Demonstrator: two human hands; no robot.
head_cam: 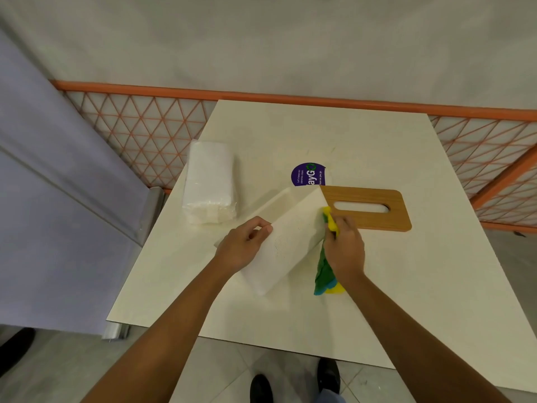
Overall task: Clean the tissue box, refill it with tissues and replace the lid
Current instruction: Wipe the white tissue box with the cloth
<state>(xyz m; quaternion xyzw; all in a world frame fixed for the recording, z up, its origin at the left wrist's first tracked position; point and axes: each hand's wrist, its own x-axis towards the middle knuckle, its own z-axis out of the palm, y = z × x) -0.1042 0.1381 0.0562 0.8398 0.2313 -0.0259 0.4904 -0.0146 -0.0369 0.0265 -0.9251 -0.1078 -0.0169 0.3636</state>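
Observation:
A cream tissue box (286, 239) lies tilted on its side in the middle of the table. My left hand (242, 245) grips its left edge. My right hand (344, 248) holds a yellow, green and blue cloth (325, 271) pressed against the box's right side, with the cloth's tail hanging down onto the table. The wooden lid (369, 219) with an oval slot lies flat just behind my right hand. A wrapped pack of white tissues (209, 184) stands at the table's left edge.
The cream table (377, 286) carries a round purple sticker (308, 174) behind the box. An orange lattice fence (145, 132) runs behind and to the right. A grey-purple panel (43, 199) stands at the left. My black shoes (328, 373) show below the near edge.

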